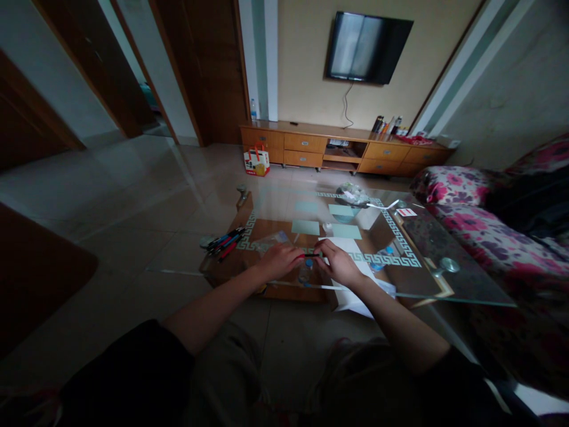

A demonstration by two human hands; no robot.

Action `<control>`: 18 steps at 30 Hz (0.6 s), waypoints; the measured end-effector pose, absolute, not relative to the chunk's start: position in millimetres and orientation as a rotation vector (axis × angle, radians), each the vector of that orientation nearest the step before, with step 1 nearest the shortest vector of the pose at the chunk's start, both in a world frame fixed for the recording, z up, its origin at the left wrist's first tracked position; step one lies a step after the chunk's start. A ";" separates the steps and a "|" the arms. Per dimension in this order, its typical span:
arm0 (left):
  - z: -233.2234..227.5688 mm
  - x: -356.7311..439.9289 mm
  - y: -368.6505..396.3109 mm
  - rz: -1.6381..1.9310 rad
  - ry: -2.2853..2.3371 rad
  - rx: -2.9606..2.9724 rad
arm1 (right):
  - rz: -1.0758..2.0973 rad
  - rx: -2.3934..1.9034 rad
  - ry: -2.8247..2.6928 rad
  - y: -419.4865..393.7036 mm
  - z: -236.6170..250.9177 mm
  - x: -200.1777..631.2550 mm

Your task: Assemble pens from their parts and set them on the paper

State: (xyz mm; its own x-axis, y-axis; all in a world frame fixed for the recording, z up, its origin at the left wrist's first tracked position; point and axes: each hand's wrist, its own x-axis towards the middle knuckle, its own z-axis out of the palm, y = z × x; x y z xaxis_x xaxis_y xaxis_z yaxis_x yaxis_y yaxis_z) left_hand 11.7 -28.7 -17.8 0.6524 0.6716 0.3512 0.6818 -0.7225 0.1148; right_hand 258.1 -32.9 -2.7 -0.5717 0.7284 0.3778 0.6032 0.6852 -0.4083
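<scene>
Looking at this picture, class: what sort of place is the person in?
Most likely a home living room: a wall-mounted television above a low wooden cabinet, a floral sofa, and a glass coffee table.

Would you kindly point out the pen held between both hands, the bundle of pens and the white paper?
pen [312, 255], head view, middle of the barrel.
bundle of pens [224, 242], head view, middle of the pile.
white paper [344, 244], head view, upper bare part.

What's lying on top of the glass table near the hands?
On the glass table: a pile of pens, white paper, and green sheets. Left hand and right hand hold a pen; the paper beneath them is hidden.
</scene>
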 end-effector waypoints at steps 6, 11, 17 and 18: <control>-17.7 13.5 -27.8 -0.637 -1.135 -2.815 | 0.702 -1.082 -1.914 -34.9 -20.2 239.7; -21.7 14.4 -25.6 -0.679 -1.133 -2.811 | 0.899 -1.098 -1.709 -30.3 -26.7 234.6; -23.4 14.0 -24.9 -0.670 -1.110 -2.829 | 0.933 -1.090 -1.649 -27.0 -27.8 238.5; -23.9 13.9 -24.8 -0.669 -1.113 -2.828 | 0.929 -1.088 -1.634 -27.0 -28.0 238.2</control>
State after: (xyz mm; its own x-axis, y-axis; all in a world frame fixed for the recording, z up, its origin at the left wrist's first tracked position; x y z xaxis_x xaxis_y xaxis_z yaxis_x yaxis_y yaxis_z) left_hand 13.9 -24.8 -23.9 0.6519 0.6436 0.4010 0.6561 -0.7439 0.1271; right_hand 238.2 -27.0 -28.0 -0.1725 0.9428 0.2852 0.2376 0.3209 -0.9168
